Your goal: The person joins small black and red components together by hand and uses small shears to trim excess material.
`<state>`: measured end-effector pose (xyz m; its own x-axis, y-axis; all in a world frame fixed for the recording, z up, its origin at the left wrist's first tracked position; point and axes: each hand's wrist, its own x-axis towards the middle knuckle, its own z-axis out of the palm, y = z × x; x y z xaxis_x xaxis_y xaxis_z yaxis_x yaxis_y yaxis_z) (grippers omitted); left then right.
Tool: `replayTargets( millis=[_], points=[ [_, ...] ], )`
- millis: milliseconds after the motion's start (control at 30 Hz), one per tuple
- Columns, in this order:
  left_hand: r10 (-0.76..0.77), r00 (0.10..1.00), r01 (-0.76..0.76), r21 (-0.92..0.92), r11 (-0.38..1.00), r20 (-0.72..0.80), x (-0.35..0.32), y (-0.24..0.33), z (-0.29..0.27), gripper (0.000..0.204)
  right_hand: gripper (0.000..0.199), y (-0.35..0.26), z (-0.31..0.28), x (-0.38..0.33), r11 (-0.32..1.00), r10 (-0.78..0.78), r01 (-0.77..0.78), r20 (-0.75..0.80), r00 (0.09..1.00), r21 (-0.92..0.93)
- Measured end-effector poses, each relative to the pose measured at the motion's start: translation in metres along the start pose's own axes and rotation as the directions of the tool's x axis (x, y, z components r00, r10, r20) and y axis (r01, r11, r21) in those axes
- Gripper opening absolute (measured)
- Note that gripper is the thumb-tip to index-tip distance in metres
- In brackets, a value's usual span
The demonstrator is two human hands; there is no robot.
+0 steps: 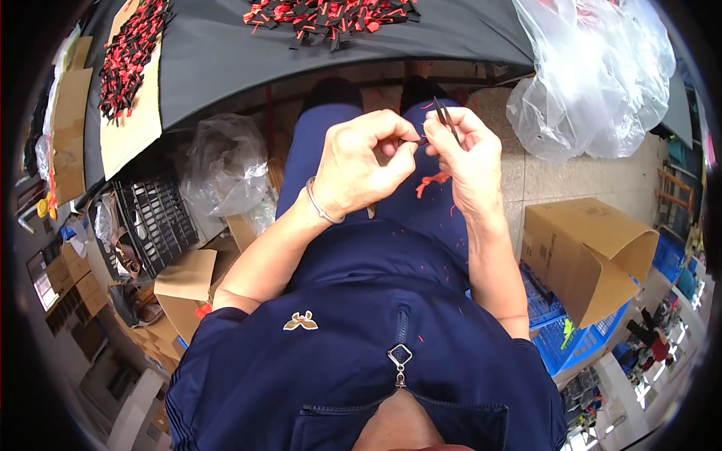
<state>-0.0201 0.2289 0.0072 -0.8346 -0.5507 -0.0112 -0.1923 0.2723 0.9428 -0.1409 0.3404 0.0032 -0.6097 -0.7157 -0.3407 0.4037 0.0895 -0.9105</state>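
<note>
Over my lap, my left hand (350, 159) is closed in a pinch, thumb against forefinger, on one end of a small dark strip (423, 140). Close beside it, my right hand (475, 154) is closed round dark, pointed tweezers (444, 119), whose tips stick up past the fingers. The right fingertips also meet the dark strip, so it spans the small gap between both hands. A red strip (432, 182) shows just below the right hand, against my blue trousers; whether it is attached to the dark strip I cannot tell.
A black-covered table (226, 64) in front carries a pile of red and black strips (331, 19). More lie on a cardboard sheet (143, 131) at the left. Clear plastic bags (594, 83) hang at the right, above an open cardboard box (583, 248) on blue crates (560, 342). A black crate (154, 225) stands left.
</note>
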Motion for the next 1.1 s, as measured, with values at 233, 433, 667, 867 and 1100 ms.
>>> replayTargets(
  millis=[233, 433, 667, 867, 1100],
  points=[
    [-0.244, 0.97, 0.232, -0.316, 0.92, 0.0, -0.018, -0.003, 0.002, 0.025, 0.021, 0.009, -0.003, -0.003, 0.971, -0.225, 0.228, 0.052, 0.973, -0.074],
    [-0.388, 0.886, 0.463, -0.508, 0.726, 0.254, -0.016, -0.01, -0.002, 0.021, 0.025, 0.012, -0.002, -0.008, 0.96, -0.251, 0.254, 0.041, 0.967, -0.113],
    [-0.427, 0.854, 0.499, -0.699, 0.513, 0.297, -0.013, -0.015, 0.0, 0.012, 0.033, 0.0, 0.0, -0.021, 0.916, -0.282, 0.256, -0.042, 0.959, -0.31],
    [-0.407, 0.856, 0.51, -0.649, 0.565, 0.319, -0.008, -0.015, -0.002, 0.009, 0.023, 0.008, -0.019, -0.022, 0.425, -0.576, 0.531, 0.233, 0.783, -0.733],
    [-0.393, 0.862, 0.507, -0.529, 0.681, 0.32, -0.003, -0.012, -0.007, 0.008, 0.024, 0.006, -0.022, -0.015, 0.204, -0.632, 0.606, 0.37, 0.681, -0.769]
  ],
)
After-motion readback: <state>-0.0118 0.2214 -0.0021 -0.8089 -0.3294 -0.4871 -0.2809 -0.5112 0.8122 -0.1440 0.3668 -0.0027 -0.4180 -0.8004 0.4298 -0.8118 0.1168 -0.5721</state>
